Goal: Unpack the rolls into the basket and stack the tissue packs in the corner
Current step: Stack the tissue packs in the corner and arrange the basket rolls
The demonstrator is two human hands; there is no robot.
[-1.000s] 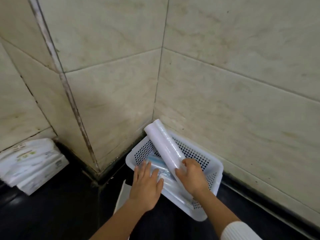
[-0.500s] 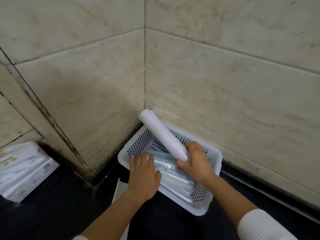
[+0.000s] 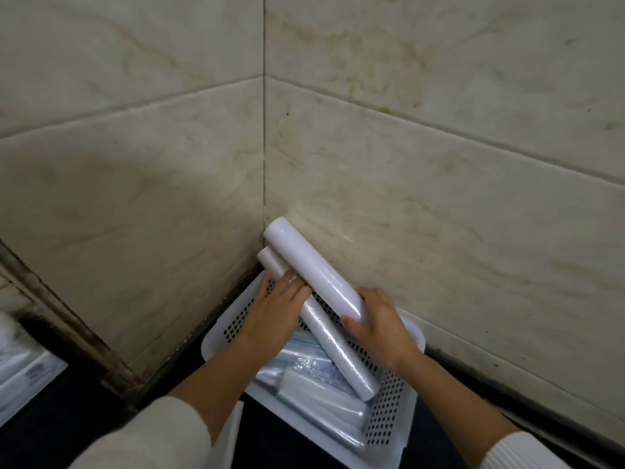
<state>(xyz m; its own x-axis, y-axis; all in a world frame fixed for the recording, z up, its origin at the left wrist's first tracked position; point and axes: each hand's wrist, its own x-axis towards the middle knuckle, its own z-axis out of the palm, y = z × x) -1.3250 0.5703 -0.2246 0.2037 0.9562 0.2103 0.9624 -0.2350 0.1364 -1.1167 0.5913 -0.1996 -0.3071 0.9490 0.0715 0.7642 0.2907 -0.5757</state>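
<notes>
Tiled walls [image 3: 439, 164] meeting in a corner seam, filling most of the view. Dark floor [image 3: 67, 418] below.

White perforated basket [image 3: 389, 421] on the floor, pushed into the wall corner, its far end tucked under the hands. Inside, along the near side: wrapped packs [image 3: 321, 397], clear film, lying flat on the basket bottom.

At the left edge of the floor, well apart from the basket: stack of tissue packs [image 3: 23, 377], only partly in view, blurred.

Cream sleeves [image 3: 152, 438] on both forearms, reaching in from the bottom.

Two white rolls, both tilted, upper ends toward the wall seam. Upper roll [image 3: 311, 272]: raised above the basket, far end just beside the corner seam, near end in the right hand [image 3: 382, 330]. Right fingers curled round that near end, thumb on the underside, grip closed. Lower roll [image 3: 334, 340]: slanted across the basket, near end resting against the right-hand wall of the basket, far end poking out past the far rim toward the corner. Upper roll crossing just over it; touching or not, cannot tell.

Left hand [image 3: 274, 316] palm down over the far part of the basket, fingers [image 3: 291, 286] straight, close together, laid on the lower roll's upper part. Pressing, not wrapping.
</notes>
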